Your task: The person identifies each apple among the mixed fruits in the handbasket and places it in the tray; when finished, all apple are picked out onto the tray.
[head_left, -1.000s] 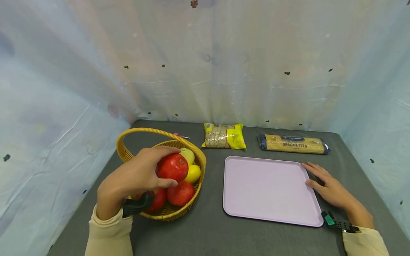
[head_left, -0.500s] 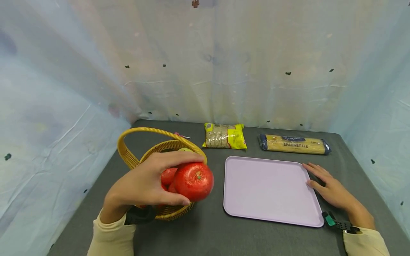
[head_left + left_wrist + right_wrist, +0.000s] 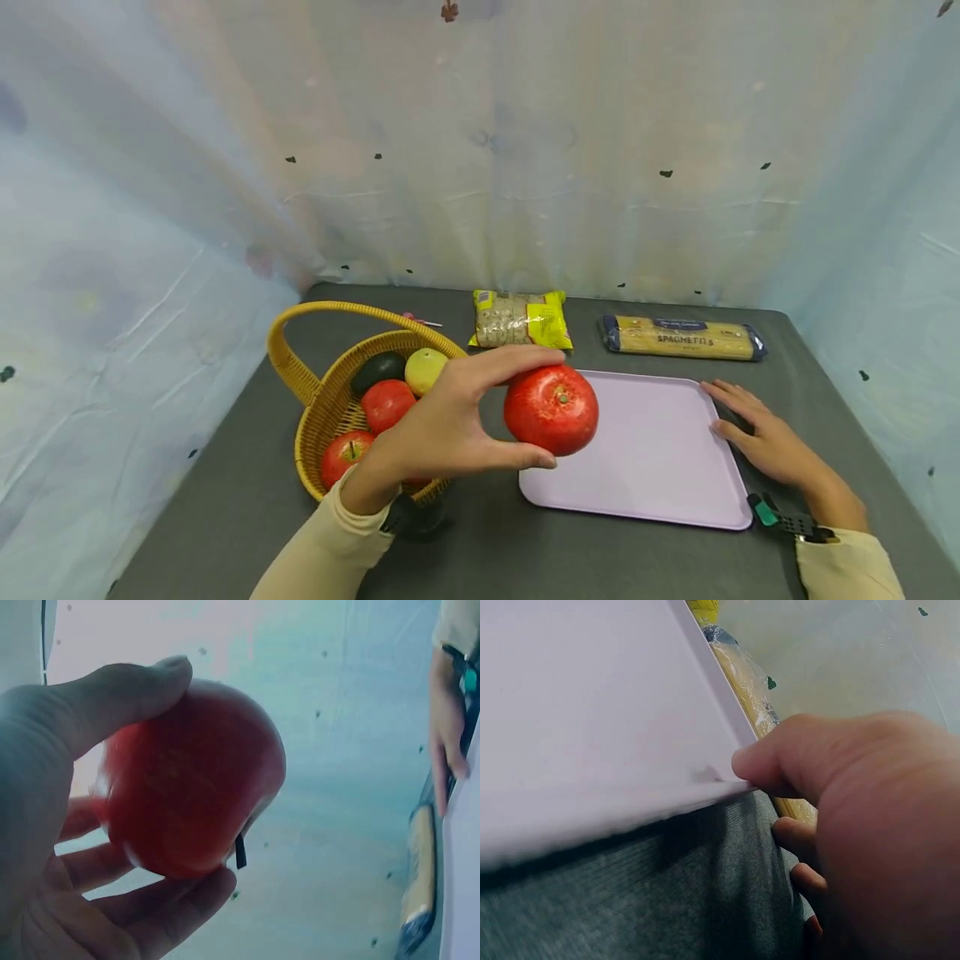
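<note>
My left hand (image 3: 457, 425) grips a large red apple (image 3: 551, 410) between thumb and fingers, in the air over the left part of the lilac tray (image 3: 660, 454). In the left wrist view a short dark stem shows on the apple (image 3: 195, 780), and the fingers curl under it. My right hand (image 3: 776, 450) rests at the tray's right edge. The right wrist view has its thumb (image 3: 769, 761) touching the tray rim, with the other fingers lower down beside it. Left of the tray stands a yellow wicker basket (image 3: 318, 408), partly hidden by my left hand and forearm.
Inside the basket are a red apple (image 3: 345, 454), another red fruit (image 3: 386, 404), a dark green fruit (image 3: 377, 371) and a pale green fruit (image 3: 425, 369). A yellow-ended clear packet (image 3: 521, 321) and a spaghetti packet (image 3: 682, 337) lie behind the tray. A tall handle arches over the basket.
My left hand has lifted the apple out of the basket and carried it right, over the tray's left part. More fruit in the basket is now visible. The right hand stays at the tray edge.
</note>
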The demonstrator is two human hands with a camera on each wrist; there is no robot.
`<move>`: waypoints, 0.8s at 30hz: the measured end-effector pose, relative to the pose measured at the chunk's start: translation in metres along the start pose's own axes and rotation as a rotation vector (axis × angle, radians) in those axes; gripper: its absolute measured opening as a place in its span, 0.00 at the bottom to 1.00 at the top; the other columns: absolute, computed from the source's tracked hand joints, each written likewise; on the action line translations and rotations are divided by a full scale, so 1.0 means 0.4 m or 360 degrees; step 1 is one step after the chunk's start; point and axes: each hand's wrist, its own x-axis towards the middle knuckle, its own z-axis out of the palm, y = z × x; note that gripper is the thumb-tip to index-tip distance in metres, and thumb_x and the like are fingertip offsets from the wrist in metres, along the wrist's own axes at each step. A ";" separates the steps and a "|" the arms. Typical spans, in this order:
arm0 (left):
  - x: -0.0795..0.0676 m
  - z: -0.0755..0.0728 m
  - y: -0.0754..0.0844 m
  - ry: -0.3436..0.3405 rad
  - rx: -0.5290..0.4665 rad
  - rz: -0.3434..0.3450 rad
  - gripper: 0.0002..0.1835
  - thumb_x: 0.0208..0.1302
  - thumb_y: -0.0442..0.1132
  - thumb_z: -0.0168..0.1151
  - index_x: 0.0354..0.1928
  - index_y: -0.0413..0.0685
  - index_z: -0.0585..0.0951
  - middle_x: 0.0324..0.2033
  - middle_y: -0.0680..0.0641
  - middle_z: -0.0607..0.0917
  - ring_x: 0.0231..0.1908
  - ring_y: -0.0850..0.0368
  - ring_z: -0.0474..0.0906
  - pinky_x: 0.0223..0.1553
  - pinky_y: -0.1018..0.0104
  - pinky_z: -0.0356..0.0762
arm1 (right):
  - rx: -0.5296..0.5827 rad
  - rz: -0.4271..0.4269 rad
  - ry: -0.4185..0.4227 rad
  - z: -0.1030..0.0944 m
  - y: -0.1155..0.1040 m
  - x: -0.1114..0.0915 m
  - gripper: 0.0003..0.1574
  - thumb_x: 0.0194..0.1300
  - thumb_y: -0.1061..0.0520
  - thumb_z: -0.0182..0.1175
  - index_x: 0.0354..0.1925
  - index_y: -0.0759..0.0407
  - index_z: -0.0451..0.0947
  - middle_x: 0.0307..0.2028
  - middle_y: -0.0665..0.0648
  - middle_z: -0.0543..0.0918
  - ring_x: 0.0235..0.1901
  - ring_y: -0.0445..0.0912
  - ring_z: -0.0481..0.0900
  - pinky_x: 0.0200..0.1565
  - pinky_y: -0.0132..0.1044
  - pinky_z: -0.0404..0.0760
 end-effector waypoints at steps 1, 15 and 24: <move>0.013 0.014 -0.003 -0.0007 0.0010 0.0010 0.47 0.52 0.44 0.91 0.75 0.51 0.78 0.68 0.50 0.84 0.69 0.57 0.80 0.62 0.64 0.86 | -0.0004 0.0005 -0.0002 0.000 0.001 -0.001 0.42 0.83 0.53 0.60 0.86 0.57 0.58 0.82 0.79 0.56 0.79 0.83 0.48 0.66 0.91 0.51; 0.166 0.211 -0.061 -0.0046 -0.0004 -0.0037 0.46 0.52 0.46 0.90 0.72 0.46 0.78 0.65 0.48 0.85 0.57 0.66 0.83 0.55 0.79 0.82 | -0.0025 0.0077 -0.0032 0.004 0.004 0.002 0.42 0.83 0.49 0.59 0.86 0.57 0.59 0.82 0.80 0.56 0.79 0.83 0.49 0.62 0.93 0.54; 0.238 0.311 -0.109 -0.0231 0.0205 -0.0191 0.46 0.58 0.57 0.85 0.76 0.51 0.77 0.71 0.53 0.83 0.70 0.65 0.77 0.58 0.83 0.77 | 0.0043 0.0084 -0.0008 0.002 0.005 -0.001 0.41 0.84 0.48 0.59 0.83 0.65 0.62 0.82 0.80 0.55 0.81 0.83 0.44 0.65 0.92 0.48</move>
